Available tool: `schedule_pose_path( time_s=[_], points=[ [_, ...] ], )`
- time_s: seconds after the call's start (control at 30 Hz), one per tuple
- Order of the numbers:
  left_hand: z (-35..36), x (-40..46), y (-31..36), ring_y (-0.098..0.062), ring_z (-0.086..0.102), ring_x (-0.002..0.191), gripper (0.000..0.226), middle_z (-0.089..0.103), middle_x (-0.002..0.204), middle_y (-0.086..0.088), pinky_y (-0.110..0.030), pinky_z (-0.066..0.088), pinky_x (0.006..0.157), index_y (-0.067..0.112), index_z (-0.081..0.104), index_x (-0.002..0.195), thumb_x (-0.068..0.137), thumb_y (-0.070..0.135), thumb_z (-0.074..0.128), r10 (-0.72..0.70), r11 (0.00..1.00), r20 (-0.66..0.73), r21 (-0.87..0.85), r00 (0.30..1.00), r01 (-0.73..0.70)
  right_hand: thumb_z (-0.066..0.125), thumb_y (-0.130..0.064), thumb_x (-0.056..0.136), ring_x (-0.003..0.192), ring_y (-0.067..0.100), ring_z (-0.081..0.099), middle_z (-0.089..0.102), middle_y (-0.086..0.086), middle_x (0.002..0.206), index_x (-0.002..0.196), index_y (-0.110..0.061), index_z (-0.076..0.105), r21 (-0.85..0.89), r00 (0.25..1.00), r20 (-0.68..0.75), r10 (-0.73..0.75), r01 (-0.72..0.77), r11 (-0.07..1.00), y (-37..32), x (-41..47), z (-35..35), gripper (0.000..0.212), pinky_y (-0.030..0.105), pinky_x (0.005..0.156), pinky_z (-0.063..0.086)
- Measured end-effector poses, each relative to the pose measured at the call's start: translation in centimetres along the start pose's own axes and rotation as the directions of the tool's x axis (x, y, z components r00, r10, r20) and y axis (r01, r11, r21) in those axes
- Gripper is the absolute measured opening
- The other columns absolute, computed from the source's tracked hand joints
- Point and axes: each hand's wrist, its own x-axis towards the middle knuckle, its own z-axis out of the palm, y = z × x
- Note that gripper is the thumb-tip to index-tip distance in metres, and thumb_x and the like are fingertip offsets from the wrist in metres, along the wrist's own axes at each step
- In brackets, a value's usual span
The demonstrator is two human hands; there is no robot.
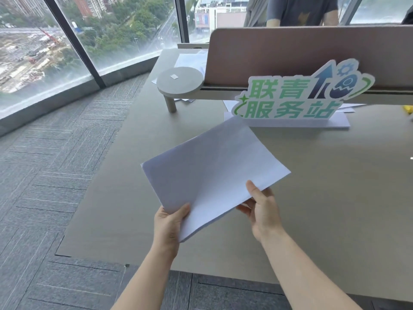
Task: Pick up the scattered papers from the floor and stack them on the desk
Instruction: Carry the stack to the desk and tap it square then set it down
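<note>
A stack of white papers [212, 171] hangs tilted above the light wooden desk [335, 186], near its front left part. My left hand [171, 224] grips the stack's near left corner, thumb on top. On the near right edge my right hand [261, 211] pinches the stack, thumb on top and fingers beneath. More white sheets [190, 60] lie farther back on the desk, beside the divider. No papers show on the grey carpet [55, 186] in this view.
A green and white standing sign [297, 97] sits behind the stack. A small round shelf on a leg [180, 82] juts from a pink desk divider [301, 52]. A person in a dark shirt [301, 10] stands beyond it. Glass windows [67, 41] line the left.
</note>
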Motion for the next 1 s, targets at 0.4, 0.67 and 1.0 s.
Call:
schedule_pose_path(
  time_s=[0.4,0.67,1.0],
  points=[
    [3.1,-2.5,0.4,-0.025,0.069,0.094,0.047,0.073,0.112,-0.005,-0.037,0.055,0.068,0.014,0.064,0.114,0.069,0.017,0.076,-0.095,0.995,-0.003,-0.041,0.995,0.095,0.054,0.003,0.092,0.08,0.009,0.073,0.077,-0.007,0.084,0.092,-0.016,0.071,-0.229,0.992,-0.016,-0.129,0.122,0.966,-2.9,1.0,-0.2,0.025,0.016,0.063,0.054],
    [-0.2,-0.5,5.4,-0.015,0.069,0.078,0.034,0.074,0.101,-0.002,-0.029,0.052,0.066,0.022,0.066,0.115,0.081,0.022,0.072,-0.049,0.975,-0.013,0.214,0.999,0.051,0.055,0.003,0.092,0.081,0.016,0.076,0.079,0.0,0.09,0.097,-0.009,0.075,-0.371,0.986,0.163,0.043,0.021,0.929,-5.7,3.2,-2.0,0.024,0.022,0.063,0.057],
    [-2.5,2.5,5.5,-0.019,0.071,0.098,0.018,0.075,0.106,0.001,-0.036,0.056,0.086,0.022,0.064,0.111,0.099,0.021,0.051,-0.124,0.855,0.168,0.519,0.978,0.02,0.053,0.002,0.094,0.092,0.025,0.075,0.078,0.009,0.103,0.108,-0.007,0.072,-0.451,0.963,0.212,0.165,-0.053,0.891,-1.9,3.8,1.8,0.025,0.036,0.076,0.058]
  ],
)
